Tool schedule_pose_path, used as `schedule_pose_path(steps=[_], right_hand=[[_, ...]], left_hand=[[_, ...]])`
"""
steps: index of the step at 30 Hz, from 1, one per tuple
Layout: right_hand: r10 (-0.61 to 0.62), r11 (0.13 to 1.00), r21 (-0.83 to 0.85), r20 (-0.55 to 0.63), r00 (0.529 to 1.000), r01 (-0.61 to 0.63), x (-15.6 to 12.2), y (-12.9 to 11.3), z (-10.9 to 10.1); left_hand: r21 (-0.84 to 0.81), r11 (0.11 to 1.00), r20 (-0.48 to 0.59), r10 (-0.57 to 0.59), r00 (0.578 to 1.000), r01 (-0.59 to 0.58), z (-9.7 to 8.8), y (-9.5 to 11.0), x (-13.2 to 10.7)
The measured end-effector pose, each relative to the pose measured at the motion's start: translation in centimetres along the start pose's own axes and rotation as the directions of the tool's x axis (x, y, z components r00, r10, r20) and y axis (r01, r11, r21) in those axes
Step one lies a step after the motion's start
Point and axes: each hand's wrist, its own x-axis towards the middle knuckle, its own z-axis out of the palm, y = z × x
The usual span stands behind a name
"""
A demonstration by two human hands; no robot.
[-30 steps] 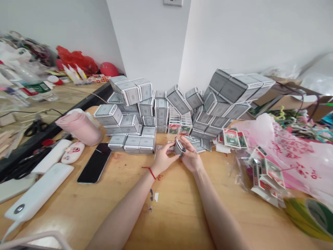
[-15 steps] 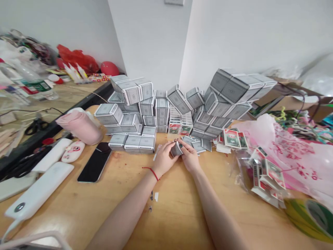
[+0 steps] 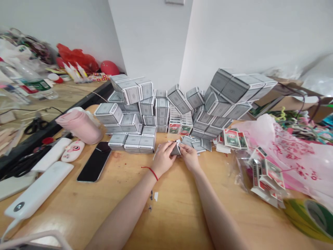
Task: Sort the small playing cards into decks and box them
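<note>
My left hand (image 3: 164, 158), with a red string at its wrist, is closed on a grey patterned playing card (image 3: 176, 150). The card looks folded or stacked with others; the fingers partly hide it. On its other side my right hand (image 3: 189, 157) grips the same card between thumb and fingers. Loose grey cards (image 3: 199, 144) lie just beyond my right hand. Behind the hands stand stacks of blocks covered in grey card backs (image 3: 132, 141), and two rows of red-and-green card boxes (image 3: 174, 127).
To the left lie a phone (image 3: 94, 162), a white power bank (image 3: 39, 191) and a pink rolled item (image 3: 79, 126). On the right are opened card boxes (image 3: 272, 173), a pink plastic bag (image 3: 291, 152) and a roll of tape (image 3: 309, 217). Paper scraps (image 3: 156, 196) dot the table.
My right fingers have shifted down to the card's right edge, and the card has tilted slightly between the hands. The blocks and other items have not moved.
</note>
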Motion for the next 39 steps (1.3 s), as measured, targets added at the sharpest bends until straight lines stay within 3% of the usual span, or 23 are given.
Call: schedule_pose_path(steps=[9,16,19,29,36,39], right_hand=[[-0.138,0.98,-0.152,-0.046,0.989,0.13,-0.3,-0.2,0.0],[-0.233,0.964,-0.096,0.156,0.96,0.25,-0.7,-0.1,0.4],[-0.258,0.958,-0.084,0.171,0.951,0.275,-0.7,0.2,0.5],[-0.216,0.963,-0.143,0.095,0.972,0.228,-0.8,0.6,0.7],[-0.046,0.998,0.044,0.05,0.998,0.043,-0.6,-0.1,1.4],[-0.049,0.994,0.104,0.042,0.998,0.045,-0.6,-0.2,1.5]], left_hand=[[-0.018,1.0,0.001,-0.004,1.0,0.004,0.1,-0.2,0.0],[-0.02,0.998,-0.038,-0.06,0.997,0.059,0.1,-0.6,-0.1],[0.0,0.999,-0.035,-0.052,0.998,0.052,0.2,-0.6,-0.1],[-0.021,0.999,-0.01,-0.031,0.999,0.031,0.3,-0.7,0.0],[-0.298,0.948,-0.024,-0.123,0.992,0.11,-0.4,-0.1,0.6],[-0.43,0.88,-0.076,-0.257,0.963,0.2,-0.4,-0.1,0.8]])
